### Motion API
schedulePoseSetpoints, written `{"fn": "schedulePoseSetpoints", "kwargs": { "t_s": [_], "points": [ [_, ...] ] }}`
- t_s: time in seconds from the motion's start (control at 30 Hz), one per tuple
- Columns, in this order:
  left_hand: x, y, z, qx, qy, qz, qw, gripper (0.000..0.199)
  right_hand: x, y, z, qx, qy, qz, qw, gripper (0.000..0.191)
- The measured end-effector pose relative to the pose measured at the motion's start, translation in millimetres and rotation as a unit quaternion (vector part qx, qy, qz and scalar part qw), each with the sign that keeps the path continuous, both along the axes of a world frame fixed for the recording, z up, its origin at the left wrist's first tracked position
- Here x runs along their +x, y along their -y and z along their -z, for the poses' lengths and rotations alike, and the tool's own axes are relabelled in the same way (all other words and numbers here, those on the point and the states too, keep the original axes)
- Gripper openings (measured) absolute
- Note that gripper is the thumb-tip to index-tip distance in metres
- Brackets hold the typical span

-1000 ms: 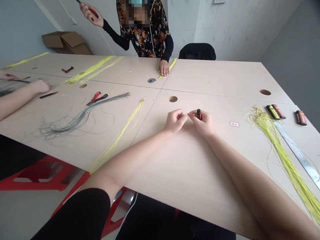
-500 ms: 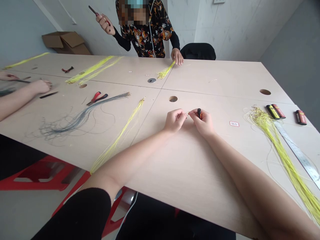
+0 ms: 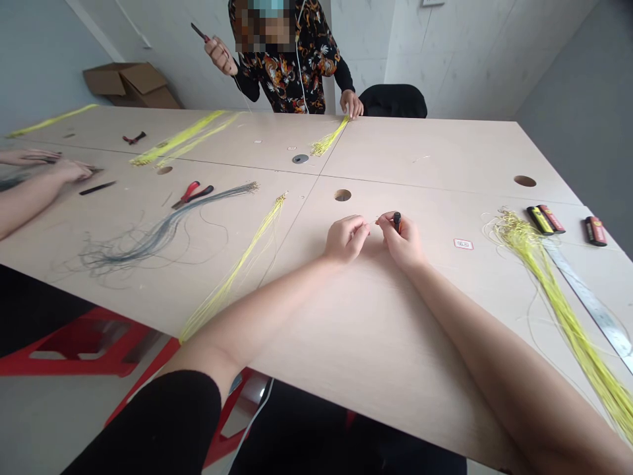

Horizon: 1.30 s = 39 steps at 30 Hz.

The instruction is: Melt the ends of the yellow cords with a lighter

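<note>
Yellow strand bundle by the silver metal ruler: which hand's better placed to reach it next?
Likely right hand: nearer the yellow strand bundle, though holding a black-and-orange cylindrical tool. The left hand is farther.

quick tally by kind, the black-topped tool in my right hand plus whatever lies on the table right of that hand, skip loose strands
Black-topped tool in right hand: 1
Yellow strand bundle: 1
Metal ruler: 1
Battery-like pieces: 3
Small label: 1
Total: 7
</note>
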<state>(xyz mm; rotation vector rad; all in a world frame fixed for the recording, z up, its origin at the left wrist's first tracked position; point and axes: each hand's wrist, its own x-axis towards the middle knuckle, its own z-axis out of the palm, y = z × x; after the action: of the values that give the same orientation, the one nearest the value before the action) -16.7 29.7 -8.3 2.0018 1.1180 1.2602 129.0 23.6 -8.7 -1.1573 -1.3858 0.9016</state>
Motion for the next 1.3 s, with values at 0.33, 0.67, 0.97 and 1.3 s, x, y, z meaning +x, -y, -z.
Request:
{"fn": "schedulePoseSetpoints", "kwargs": {
  "t_s": [0.33, 0.67, 0.97, 1.3],
  "points": [
    [0.4, 6.3, -4.4, 0.093, -0.105, 0.031, 0.990, 0.031, 0.8, -1.5, 2.4, -0.023, -0.033, -0.005, 0.999, 0.026],
    [1.8, 5.5, -1.0, 0.146, -0.192, 0.050, 0.969, 0.027, 1.8, -6.7, 8.4, -0.065, -0.107, -0.010, 0.992, 0.031],
    [5.0, 6.2, -3.2, 0.185, -0.221, 0.004, 0.958, 0.020, 2.1, -6.6, 0.9, -0.100, -0.196, 0.011, 0.975, 0.026],
    [4.9, 4.1, -5.7, 0.172, -0.275, -0.061, 0.944, 0.014, 25.0, -13.6, -27.4, -0.110, -0.294, 0.088, 0.945, 0.016]
  ]
}}
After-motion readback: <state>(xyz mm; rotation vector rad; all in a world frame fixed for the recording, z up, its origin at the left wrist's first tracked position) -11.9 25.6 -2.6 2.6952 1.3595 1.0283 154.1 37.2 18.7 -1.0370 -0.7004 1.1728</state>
